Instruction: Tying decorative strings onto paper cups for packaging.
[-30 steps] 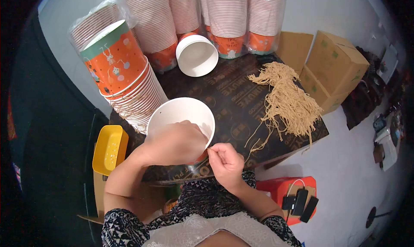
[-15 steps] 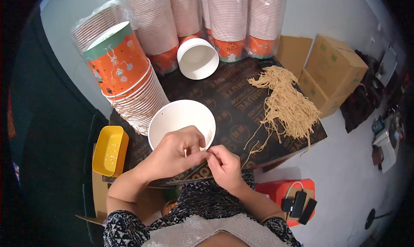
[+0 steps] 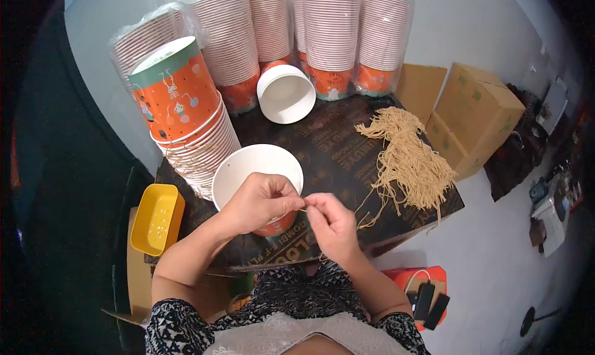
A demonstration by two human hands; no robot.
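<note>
A paper bucket [image 3: 251,161], white inside and orange outside, stands near the front of the dark table, its mouth facing up. Over its near right rim, my left hand [image 3: 257,201] is closed in a pinch. Just to the right, the thumb and fingers of my right hand [image 3: 333,226] are pressed together, with the fingertips of both hands almost meeting. A short bit of tan cord [image 3: 303,210] shows between them; the fingers hide most of it. Farther right lies a heap of tan cords [image 3: 416,163], a few strands trailing toward my right hand.
Left of the bucket leans a tall stack of orange-and-green paper buckets [image 3: 176,101]. Plastic-wrapped bucket stacks [image 3: 331,32] line the back, with one bucket [image 3: 286,94] tipped toward me. A yellow box [image 3: 177,221] holds small pale bits. Cardboard boxes [image 3: 480,107] stand beyond the table's right edge.
Both hands have risen slightly from the rim, the right one shifting a little rightward. A bit of cord and the bucket's orange side now show beneath them. The view has shifted slightly.
</note>
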